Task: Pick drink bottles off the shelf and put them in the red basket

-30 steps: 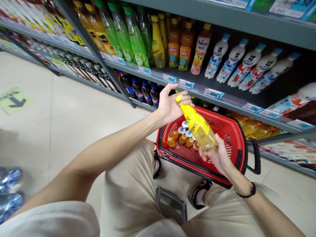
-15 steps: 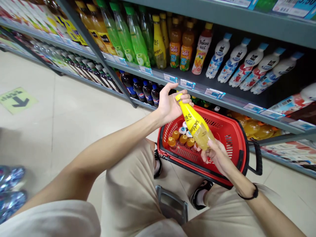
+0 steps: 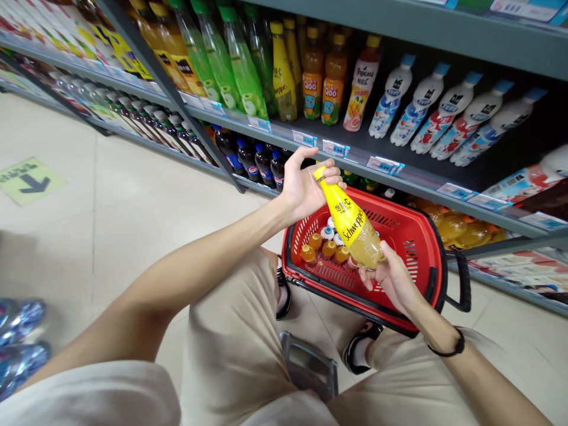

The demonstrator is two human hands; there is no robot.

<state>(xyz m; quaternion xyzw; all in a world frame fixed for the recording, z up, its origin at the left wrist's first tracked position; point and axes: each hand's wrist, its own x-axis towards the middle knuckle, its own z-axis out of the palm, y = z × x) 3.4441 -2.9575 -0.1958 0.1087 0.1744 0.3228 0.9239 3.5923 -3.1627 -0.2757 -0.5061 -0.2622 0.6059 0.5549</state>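
A yellow Schweppes soda bottle [image 3: 351,223] is held tilted above the shopping basket, its yellow cap toward the shelf and its base toward me. My left hand [image 3: 306,183] is at the neck, with fingers curled behind it and the thumb raised off the bottle. At the base, my right hand [image 3: 389,273] grips the bottle between thumb and fingers; a black band circles that wrist. Beneath is the red shopping basket [image 3: 402,290], where small bottles with orange caps [image 3: 329,249] and white-and-blue caps [image 3: 328,232] stand on the left side.
A grey shelf [image 3: 284,133] ahead carries green soda bottles [image 3: 243,71], Qoo bottles [image 3: 332,83] and white-labelled bottles [image 3: 393,97]. Cola bottles [image 3: 248,160] stand lower down. A grey step stool [image 3: 310,367] is between my legs. Clear-blue bottles [image 3: 22,346] lie at left.
The bottle has turned about its long axis, bringing the Schweppes lettering more fully into sight. My right fingers have shifted slightly at its base. My left hand has barely moved.
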